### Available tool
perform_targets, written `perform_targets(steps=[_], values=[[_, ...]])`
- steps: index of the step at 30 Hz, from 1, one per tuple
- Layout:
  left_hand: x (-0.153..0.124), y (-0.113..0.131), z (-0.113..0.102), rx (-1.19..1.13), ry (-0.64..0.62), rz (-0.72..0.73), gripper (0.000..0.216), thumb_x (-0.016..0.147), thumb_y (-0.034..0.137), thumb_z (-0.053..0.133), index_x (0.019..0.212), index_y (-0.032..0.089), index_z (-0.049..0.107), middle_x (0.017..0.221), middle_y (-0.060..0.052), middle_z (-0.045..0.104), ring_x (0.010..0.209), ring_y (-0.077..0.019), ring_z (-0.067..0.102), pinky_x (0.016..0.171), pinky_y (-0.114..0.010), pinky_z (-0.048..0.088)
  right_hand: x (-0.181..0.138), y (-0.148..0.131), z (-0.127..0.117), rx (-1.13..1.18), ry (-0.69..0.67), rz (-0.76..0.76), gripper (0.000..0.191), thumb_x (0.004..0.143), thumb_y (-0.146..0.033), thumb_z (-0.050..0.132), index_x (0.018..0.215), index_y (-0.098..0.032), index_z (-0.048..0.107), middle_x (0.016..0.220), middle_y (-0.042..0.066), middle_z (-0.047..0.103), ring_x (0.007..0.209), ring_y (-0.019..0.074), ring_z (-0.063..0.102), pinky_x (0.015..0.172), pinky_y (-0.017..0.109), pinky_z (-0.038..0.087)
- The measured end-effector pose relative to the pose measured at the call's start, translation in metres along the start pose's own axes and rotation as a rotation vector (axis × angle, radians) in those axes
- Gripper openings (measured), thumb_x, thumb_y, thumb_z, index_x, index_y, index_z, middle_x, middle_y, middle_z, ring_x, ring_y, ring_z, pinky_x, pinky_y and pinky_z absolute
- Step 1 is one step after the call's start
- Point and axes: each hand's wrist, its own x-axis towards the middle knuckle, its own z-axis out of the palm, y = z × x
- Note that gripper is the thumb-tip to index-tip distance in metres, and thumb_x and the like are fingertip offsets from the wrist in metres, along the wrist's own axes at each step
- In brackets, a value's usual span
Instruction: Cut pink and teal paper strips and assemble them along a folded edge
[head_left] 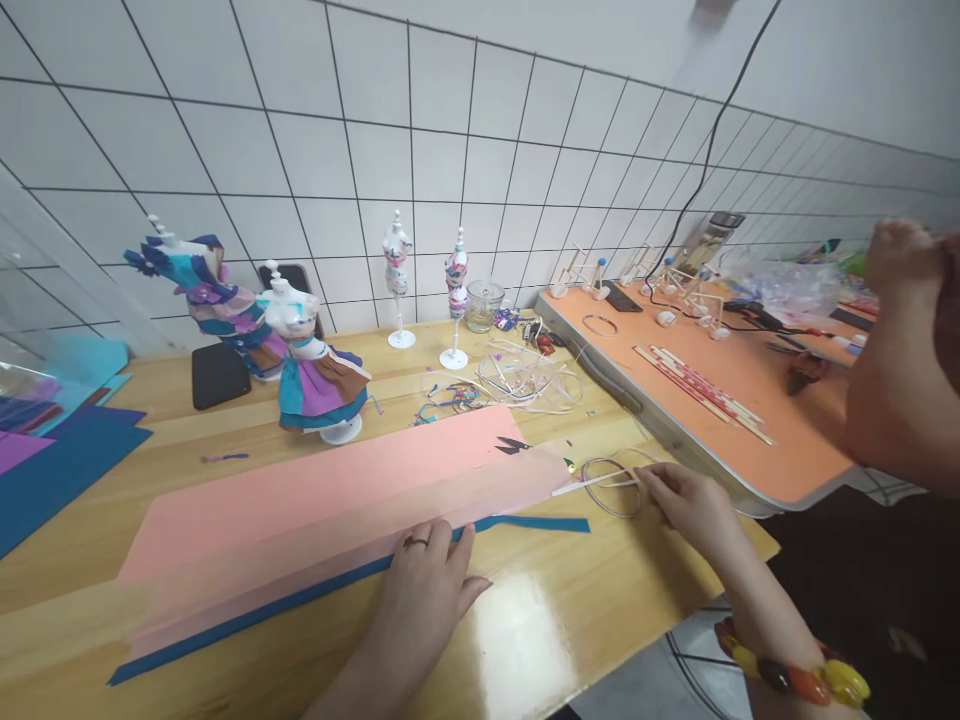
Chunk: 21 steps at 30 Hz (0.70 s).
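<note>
A long pink sheet [337, 490], folded along its length, lies across the wooden table [562, 620]. A blue strip [540, 523] runs under its near edge. My left hand [427, 585] lies flat on the near edge of the pink sheet, fingers stretched out, a ring on one finger. My right hand [686, 500], with a beaded bracelet at the wrist, pinches the end of a thin white strip [592, 485] beside a wire ring [611, 487] at the sheet's right end. Small black scissors [512, 445] rest on the pink sheet.
Two dressed mini mannequins [319, 375] and two bare ones [455, 300] stand at the back, near a glass jar [484, 305] and tangled strips [525, 380]. Blue and purple sheets [52, 450] lie left. An orange table [720, 400] holds stick models; another person's arm [900, 360] hangs above it.
</note>
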Motion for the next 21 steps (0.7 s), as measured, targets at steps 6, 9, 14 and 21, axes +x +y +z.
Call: perform_targets(steps=[6, 9, 14, 21], values=[[0.001, 0.0, -0.001, -0.008, -0.019, 0.004, 0.043, 0.081, 0.04, 0.059, 0.119, 0.02, 0.057, 0.089, -0.008, 0.058, 0.079, -0.024, 0.058, 0.067, -0.037, 0.049, 0.024, 0.041, -0.021, -0.079, 0.169, 0.076, 0.038, 0.077, -0.05, 0.044, 0.073, -0.017, 0.062, 0.052, 0.004, 0.06, 0.046, 0.0195, 0.057, 0.049, 0.03, 0.041], [0.002, -0.001, -0.002, -0.01, -0.022, 0.001, 0.043, 0.08, 0.038, 0.06, 0.119, 0.02, 0.057, 0.089, -0.008, 0.058, 0.078, -0.0242, 0.058, 0.066, -0.037, 0.049, 0.029, 0.047, -0.025, -0.114, 0.195, 0.088, 0.038, 0.076, -0.049, 0.044, 0.072, -0.016, 0.063, 0.048, 0.004, 0.059, 0.045, 0.0202, 0.056, 0.049, 0.03, 0.039], [0.002, -0.001, -0.001, -0.015, -0.012, -0.004, 0.043, 0.08, 0.037, 0.061, 0.119, 0.02, 0.057, 0.088, -0.008, 0.057, 0.077, -0.0228, 0.058, 0.066, -0.036, 0.048, 0.034, 0.048, -0.026, -0.183, 0.232, 0.112, 0.032, 0.076, -0.043, 0.044, 0.064, -0.018, 0.06, 0.047, 0.006, 0.06, 0.048, 0.0224, 0.057, 0.052, 0.032, 0.039], [0.002, 0.0, 0.0, -0.003, -0.043, -0.014, 0.043, 0.081, 0.039, 0.059, 0.12, 0.021, 0.056, 0.09, -0.008, 0.058, 0.077, -0.0232, 0.058, 0.068, -0.036, 0.048, 0.017, 0.028, -0.025, -0.244, 0.245, 0.133, 0.034, 0.073, -0.025, 0.044, 0.1, -0.013, 0.062, 0.046, 0.004, 0.06, 0.049, 0.0245, 0.059, 0.052, 0.032, 0.04]])
